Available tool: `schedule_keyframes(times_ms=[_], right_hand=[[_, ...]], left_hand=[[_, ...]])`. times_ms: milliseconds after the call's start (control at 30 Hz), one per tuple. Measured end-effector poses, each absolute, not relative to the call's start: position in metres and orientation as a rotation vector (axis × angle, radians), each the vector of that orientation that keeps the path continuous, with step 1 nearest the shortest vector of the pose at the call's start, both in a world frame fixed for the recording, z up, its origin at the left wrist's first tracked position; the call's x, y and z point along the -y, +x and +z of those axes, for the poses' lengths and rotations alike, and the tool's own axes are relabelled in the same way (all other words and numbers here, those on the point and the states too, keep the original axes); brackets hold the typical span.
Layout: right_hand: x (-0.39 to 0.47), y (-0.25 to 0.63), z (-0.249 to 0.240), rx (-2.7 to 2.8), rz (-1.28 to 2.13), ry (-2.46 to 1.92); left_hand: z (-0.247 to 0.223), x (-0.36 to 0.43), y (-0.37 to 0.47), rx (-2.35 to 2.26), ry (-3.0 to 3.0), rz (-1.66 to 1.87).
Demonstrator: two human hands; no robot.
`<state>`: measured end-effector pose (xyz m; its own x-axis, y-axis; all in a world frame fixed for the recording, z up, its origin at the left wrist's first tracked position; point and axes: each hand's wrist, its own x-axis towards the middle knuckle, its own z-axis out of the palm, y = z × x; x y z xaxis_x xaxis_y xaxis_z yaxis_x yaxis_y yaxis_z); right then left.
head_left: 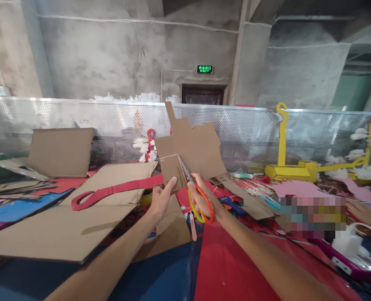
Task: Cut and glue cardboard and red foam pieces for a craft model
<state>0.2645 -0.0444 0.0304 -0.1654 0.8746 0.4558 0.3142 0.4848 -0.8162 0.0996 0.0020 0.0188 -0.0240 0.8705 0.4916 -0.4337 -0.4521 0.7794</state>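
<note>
My left hand (163, 196) grips the lower left edge of an irregular brown cardboard piece (194, 146), thumb on its face. A red hooked strip (110, 192) extends leftward from beside that hand; whether the fingers also hold it I cannot tell. My right hand (201, 196) is closed around scissors (211, 211) with orange and yellow handles. Their blades point up and left, lying at the cardboard's lower part near a pale drawn line. The hidden lower blade leaves their opening unclear.
Large cardboard sheets (54, 225) lie at left. A yellow hooked model (290, 172) stands at right, behind pink sheets. A power strip (345, 263) with a white plug is at lower right, near another person's hand (365, 215). A perforated metal panel (110, 113) runs behind.
</note>
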Motion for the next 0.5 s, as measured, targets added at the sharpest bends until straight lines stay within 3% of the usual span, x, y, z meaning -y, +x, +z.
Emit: schedule_keyframes(times_ms=[267,500], right_hand=[[0.045,0.279,0.033,1.842,0.979,-0.916],[0.028,0.265,0.032,1.067,0.985,-0.595]], left_hand=[[0.03,-0.012,0.089,-0.595,0.983,1.938],[0.024,-0.002,0.099,-0.502,1.135,1.698]])
